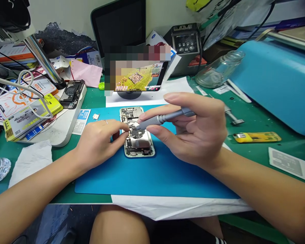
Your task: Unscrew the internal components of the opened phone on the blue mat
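Note:
An opened smartphone (142, 140) with its inner parts bare lies on a blue mat (142, 179) in front of me. My right hand (200, 132) grips a grey screwdriver (162, 118) with a knurled handle, its front end pointing down at the middle of the phone. The tip is hard to make out. From the other side, my left hand (99, 142) reaches over the phone's left edge, thumb and forefinger pinched close together. Whatever sits between those fingertips is too small to tell. A small metal piece (96, 116) rests on the mat beyond my left hand.
A phone showing a game (142, 76) stands behind the mat. To the left, a second opened phone (72, 93) and a yellow battery box (33, 115) lie on a white platform. A glass jar (218, 71) and yellow flex strip (256, 137) are to the right.

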`<state>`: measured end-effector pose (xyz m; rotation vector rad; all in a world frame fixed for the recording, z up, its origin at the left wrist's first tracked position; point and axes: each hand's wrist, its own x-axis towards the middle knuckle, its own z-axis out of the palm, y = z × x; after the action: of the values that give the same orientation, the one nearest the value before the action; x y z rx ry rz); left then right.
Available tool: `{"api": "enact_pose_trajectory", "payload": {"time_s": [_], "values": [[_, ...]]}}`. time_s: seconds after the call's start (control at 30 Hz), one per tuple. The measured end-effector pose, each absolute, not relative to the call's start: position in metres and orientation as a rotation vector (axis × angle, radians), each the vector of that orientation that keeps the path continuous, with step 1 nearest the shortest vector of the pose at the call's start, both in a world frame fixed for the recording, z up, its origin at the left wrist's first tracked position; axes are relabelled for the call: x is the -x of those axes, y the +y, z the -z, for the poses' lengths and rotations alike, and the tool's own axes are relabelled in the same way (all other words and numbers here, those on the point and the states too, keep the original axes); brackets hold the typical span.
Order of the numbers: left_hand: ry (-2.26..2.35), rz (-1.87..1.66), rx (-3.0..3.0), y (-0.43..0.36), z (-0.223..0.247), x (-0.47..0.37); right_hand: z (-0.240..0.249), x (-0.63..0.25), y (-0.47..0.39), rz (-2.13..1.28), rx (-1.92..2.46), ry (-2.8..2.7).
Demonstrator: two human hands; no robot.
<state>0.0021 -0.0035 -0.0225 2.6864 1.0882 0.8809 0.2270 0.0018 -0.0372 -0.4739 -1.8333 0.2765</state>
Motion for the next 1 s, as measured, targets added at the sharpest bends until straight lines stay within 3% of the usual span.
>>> {"api": "enact_pose_trajectory", "payload": {"time_s": [1.0], "values": [[1.085, -0.840, -2.686, -0.0039, 0.0226, -0.0016, 0.0388, -0.2263, 0.0030, -0.335, 0.470, -1.833]]}}
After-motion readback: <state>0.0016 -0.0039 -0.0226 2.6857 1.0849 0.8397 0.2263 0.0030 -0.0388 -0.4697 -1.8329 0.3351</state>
